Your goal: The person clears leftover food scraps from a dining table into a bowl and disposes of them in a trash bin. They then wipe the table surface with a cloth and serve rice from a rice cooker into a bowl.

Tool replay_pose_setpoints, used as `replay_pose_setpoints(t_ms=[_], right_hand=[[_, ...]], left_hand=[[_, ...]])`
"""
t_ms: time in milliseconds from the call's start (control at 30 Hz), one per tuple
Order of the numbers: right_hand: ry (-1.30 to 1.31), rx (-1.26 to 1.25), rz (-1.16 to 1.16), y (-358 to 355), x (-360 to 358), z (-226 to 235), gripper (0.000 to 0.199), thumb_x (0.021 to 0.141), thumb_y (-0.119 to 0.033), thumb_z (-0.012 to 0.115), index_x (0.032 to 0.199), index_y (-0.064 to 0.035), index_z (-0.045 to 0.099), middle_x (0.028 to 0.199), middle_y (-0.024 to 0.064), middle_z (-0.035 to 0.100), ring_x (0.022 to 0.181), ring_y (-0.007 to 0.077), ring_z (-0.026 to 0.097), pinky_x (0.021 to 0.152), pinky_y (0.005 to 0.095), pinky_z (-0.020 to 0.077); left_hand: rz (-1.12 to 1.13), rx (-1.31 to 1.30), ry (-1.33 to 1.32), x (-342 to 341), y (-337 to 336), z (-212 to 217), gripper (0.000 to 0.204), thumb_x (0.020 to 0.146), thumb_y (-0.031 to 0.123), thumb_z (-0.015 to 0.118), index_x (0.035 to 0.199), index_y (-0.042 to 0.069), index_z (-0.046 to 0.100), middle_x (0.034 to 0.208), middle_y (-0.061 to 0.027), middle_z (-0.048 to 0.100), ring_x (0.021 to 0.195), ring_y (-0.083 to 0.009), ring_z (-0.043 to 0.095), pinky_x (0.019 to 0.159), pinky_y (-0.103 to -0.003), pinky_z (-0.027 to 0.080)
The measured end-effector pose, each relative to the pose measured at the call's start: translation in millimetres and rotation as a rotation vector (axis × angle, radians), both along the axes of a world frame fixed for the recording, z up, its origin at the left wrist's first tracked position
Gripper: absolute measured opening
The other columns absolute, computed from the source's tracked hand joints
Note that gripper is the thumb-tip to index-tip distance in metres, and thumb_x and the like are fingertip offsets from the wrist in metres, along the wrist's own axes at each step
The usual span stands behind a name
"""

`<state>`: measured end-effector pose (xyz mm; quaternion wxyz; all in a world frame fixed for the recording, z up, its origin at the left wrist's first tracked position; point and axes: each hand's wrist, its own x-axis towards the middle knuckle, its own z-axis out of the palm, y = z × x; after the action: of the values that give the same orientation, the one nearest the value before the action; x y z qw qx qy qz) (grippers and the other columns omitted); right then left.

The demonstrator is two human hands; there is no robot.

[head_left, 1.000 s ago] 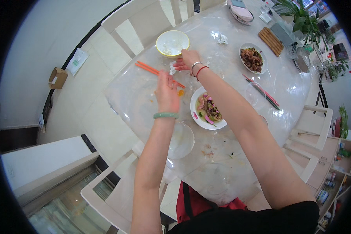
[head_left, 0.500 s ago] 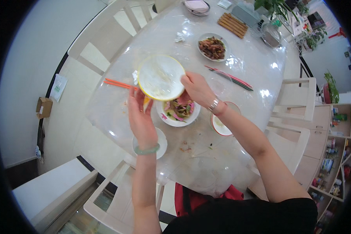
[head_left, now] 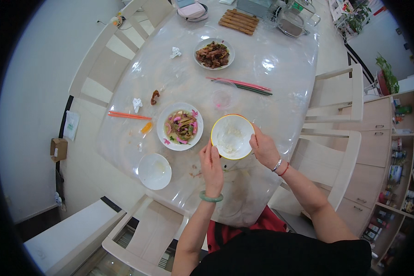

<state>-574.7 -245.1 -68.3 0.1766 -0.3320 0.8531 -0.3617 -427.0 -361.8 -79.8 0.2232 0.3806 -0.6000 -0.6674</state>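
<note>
I see a glossy glazed bowl (head_left: pixel 232 136) at centre; the table (head_left: pixel 280 69) looks like polished marble under clear, shiny plastic film; a slatted wooden trivet (head_left: pixel 238 20) sits matt at the top.

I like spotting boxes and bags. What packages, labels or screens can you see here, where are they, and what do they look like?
Cardboard box: on the floor, left of the table; small, brown, flaps open.
Bag: on the floor just beyond the box; flat, white with a green patch.
Packages: on the cabinet shelves at far right; small, mixed colours, too tiny to tell apart.
Screens: none visible.
</note>
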Motion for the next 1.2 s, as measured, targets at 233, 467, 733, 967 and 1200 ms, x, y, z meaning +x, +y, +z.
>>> replay_pose_setpoints(t_ms=[233, 467, 733, 967, 1200], right_hand=[[0.000, 0.095, -0.021, 4, -6, -7, 0.044, 0.092, -0.016, 0.047, 0.133, -0.0006, 0.042, 0.062, 0.0187, 0.057, 0.056, 0.0357, 0.057, 0.055, 0.0468, 0.0448], [-0.067, 0.131, -0.010, 7, -10, -13, 0.047, 0.093, -0.017, 0.046, 0.136, -0.0005, 0.038, 0.062, 0.0184, 0.058, 0.056, 0.0355, 0.058, 0.054, 0.0467, 0.0451], [0.028, 0.278, 0.014, 4, -6, -5, 0.051, 0.096, -0.017, 0.042, 0.142, -0.0020, 0.029, 0.063, 0.0154, 0.060, 0.056, 0.0322, 0.060, 0.056, 0.0424, 0.0477], [-0.201, 0.060, -0.056, 10, -25, -8, 0.048, 0.098, -0.030, 0.046, 0.137, -0.0041, 0.040, 0.065, 0.0130, 0.061, 0.053, 0.0252, 0.061, 0.052, 0.0371, 0.0471], [-0.513, -0.118, -0.257, -47, -92, -26, 0.048, 0.097, -0.035, 0.048, 0.132, -0.0017, 0.047, 0.070, 0.0071, 0.064, 0.057, 0.0132, 0.061, 0.051, 0.0289, 0.0484]], left_hand=[[0.025, -0.112, -0.059, -7, 3, -4, 0.037, 0.100, 0.022, 0.048, 0.130, 0.002, 0.053, 0.111, -0.0076, 0.046, 0.097, -0.0129, 0.049, 0.085, -0.026, 0.042], [0.037, -0.184, -0.097, -17, -1, 10, 0.031, 0.095, 0.013, 0.056, 0.124, 0.001, 0.057, 0.109, -0.0071, 0.049, 0.090, -0.0133, 0.055, 0.077, -0.026, 0.047], [-0.005, -0.206, -0.132, -16, -8, 8, 0.030, 0.093, 0.010, 0.059, 0.122, 0.002, 0.058, 0.109, -0.0079, 0.050, 0.090, -0.0145, 0.056, 0.077, -0.027, 0.048], [0.062, -0.081, -0.069, -18, -14, 1, 0.033, 0.095, 0.013, 0.056, 0.126, 0.001, 0.054, 0.114, -0.0073, 0.053, 0.098, -0.0140, 0.055, 0.084, -0.028, 0.046], [-0.004, 0.074, -0.014, -73, -69, -19, 0.047, 0.098, 0.018, 0.052, 0.140, 0.001, 0.040, 0.136, -0.0135, 0.048, 0.118, -0.0185, 0.051, 0.098, -0.031, 0.043]])
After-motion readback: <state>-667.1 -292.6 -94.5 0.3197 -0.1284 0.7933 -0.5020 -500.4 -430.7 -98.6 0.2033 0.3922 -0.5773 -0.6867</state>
